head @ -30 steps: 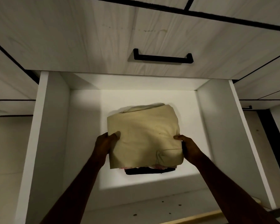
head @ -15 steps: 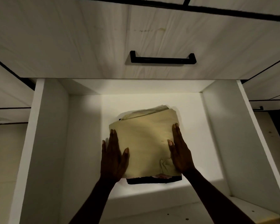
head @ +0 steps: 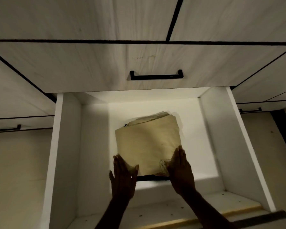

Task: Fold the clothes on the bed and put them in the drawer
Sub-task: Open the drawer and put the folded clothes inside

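Both hands lie flat with straight fingers on the near edge of the stack — nothing gripped. Her or his left hand rests on the near left corner of the folded beige garment, thumb spread onto the cloth; the right hand rests on the near right corner, its fingertips along the side of the fold, where the fabric bunches into a small crease.

From the left of the room I see closed cupboard fronts, then the open drawer with white walls, then more closed fronts on the right. Above it, a closed drawer carries a black bar handle.

What could go wrong, I would say: pulling the palms off too quickly could drag the top layer forward, since loose cloth clings to skin — the fold would open at that bunched corner. A push from one side alone could also skew the stack.

The garment sits in the middle of the drawer floor, well clear of all walls, on top of a dark folded item whose edge shows beneath the near side. It looks soft, thick, roughly square, with layered edges visible at the far end.
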{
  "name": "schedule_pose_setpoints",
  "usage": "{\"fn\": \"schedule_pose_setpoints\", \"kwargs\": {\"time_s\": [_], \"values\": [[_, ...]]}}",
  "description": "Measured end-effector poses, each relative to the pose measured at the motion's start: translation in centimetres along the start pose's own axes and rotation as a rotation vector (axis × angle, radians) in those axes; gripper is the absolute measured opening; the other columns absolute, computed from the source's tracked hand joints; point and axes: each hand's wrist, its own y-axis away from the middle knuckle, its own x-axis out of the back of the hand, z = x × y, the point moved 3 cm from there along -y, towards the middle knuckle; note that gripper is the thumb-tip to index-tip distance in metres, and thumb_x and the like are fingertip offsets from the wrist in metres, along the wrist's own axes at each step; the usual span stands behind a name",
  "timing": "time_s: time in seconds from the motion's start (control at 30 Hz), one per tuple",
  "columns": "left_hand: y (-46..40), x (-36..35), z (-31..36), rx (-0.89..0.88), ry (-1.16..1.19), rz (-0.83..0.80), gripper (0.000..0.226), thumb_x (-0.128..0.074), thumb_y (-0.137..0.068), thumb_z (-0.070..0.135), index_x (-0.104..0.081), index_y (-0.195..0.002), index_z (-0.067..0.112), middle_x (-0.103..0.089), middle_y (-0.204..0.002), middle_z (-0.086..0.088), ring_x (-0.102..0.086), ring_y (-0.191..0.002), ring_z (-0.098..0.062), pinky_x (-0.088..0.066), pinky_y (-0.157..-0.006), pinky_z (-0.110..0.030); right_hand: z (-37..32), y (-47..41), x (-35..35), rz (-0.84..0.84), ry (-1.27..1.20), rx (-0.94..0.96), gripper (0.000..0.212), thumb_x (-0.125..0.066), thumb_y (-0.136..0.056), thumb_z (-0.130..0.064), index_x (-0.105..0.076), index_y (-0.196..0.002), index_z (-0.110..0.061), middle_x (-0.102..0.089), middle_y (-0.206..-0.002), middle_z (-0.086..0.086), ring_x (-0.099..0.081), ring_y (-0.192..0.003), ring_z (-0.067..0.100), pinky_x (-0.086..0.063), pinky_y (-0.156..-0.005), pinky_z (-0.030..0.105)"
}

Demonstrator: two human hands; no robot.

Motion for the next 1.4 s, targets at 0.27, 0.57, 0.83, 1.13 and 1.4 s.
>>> {"fn": "schedule_pose_setpoints", "kwargs": {"time_s": [0.27,0.57,0.83,1.13,1.4], "values": [[10.7,1.6,2.6,0.052,-0.236,-0.514,0.062,-0.027,-0.106,0.056,-0.039,-0.151,0.015,-0.042,-0.156,-0.007,-0.039,-0.143,-0.026,-0.031,-0.116,-0.047,-3.3,9.9,4.4,-0.391,0.016,-0.19,0.114,0.012,-0.081,-0.088,-0.036,-0.158,-0.018,-0.037,-0.164,0.005,-0.049,-0.14,0.025,-0.04,-0.114,0.038],[22.0,4.7,3.0,-0.375,-0.244,-0.129,0.064,-0.073,-0.085,0.034,-0.058,-0.137,-0.001,-0.062,-0.135,-0.025,-0.061,-0.125,-0.041,-0.04,-0.114,-0.053,-6.7,23.9,7.4,-0.147,0.016,0.09,0.07,-0.031,-0.107,-0.055,-0.043,-0.155,-0.006,-0.037,-0.164,0.01,-0.03,-0.154,0.026,-0.02,-0.125,0.036],[28.3,6.0,0.8,-0.39,-0.133,-0.083,0.087,-0.085,-0.059,0.007,-0.058,-0.142,0.004,-0.052,-0.149,-0.016,-0.002,-0.156,-0.017,-0.005,-0.122,-0.033,-6.7,28.5,7.3,-0.249,0.118,0.029,0.084,-0.04,-0.097,-0.057,-0.022,-0.164,-0.01,-0.017,-0.171,0.011,-0.025,-0.156,0.03,-0.022,-0.128,0.037],[28.2,4.2,0.1,-0.432,-0.089,-0.078,0.088,-0.065,-0.081,0.03,-0.031,-0.156,0.0,-0.028,-0.163,-0.019,-0.005,-0.156,-0.028,-0.006,-0.124,-0.035,-7.5,27.9,5.8,-0.373,0.163,-0.031,0.113,-0.068,-0.078,-0.069,-0.031,-0.158,0.002,-0.022,-0.167,0.024,-0.015,-0.154,0.038,-0.003,-0.122,0.044],[23.2,6.9,1.5,-0.502,-0.111,-0.132,0.133,-0.096,-0.037,0.024,-0.036,-0.153,-0.002,-0.033,-0.16,-0.023,-0.004,-0.153,-0.029,-0.012,-0.118,-0.037,-7.8,22.1,6.6,-0.334,0.228,0.028,0.12,-0.072,-0.075,-0.064,-0.018,-0.162,0.0,-0.005,-0.169,0.023,-0.014,-0.155,0.043,-0.017,-0.125,0.052]]}}
